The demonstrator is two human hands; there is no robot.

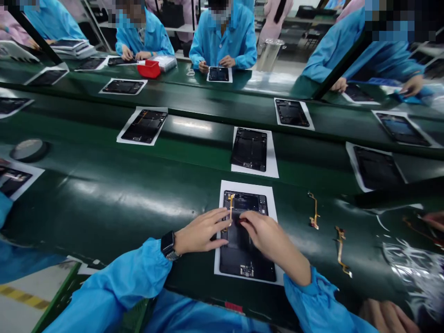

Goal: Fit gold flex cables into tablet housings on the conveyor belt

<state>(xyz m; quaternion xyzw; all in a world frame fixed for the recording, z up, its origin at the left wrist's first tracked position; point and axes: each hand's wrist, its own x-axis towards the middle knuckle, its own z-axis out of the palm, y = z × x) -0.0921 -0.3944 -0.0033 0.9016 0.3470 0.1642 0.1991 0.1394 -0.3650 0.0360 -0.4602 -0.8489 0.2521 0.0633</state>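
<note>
A black tablet housing (239, 252) lies on a white paper sheet (277, 277) in front of me. An orange flex cable (231, 203) runs along the housing's upper left side. My left hand (204, 231), with a watch (168, 244) on the wrist, reaches over the left edge; its fingers are spread, the tips at the cable's lower part. Above the middle of the housing, my right hand (262, 231) is closed in a pinch. Something small and dark reddish shows at those fingertips, too little to name. Two more flex cables (314, 210) (340, 249) lie on the green bench to the right.
Beyond runs a green conveyor (194, 122) carrying several housings on paper, one (249, 148) just past mine. Co-workers in blue sit opposite, near a red bin (149, 68). Clear plastic (412, 268) and another person's hand (385, 317) are at right. A round dark object (29, 150) sits left.
</note>
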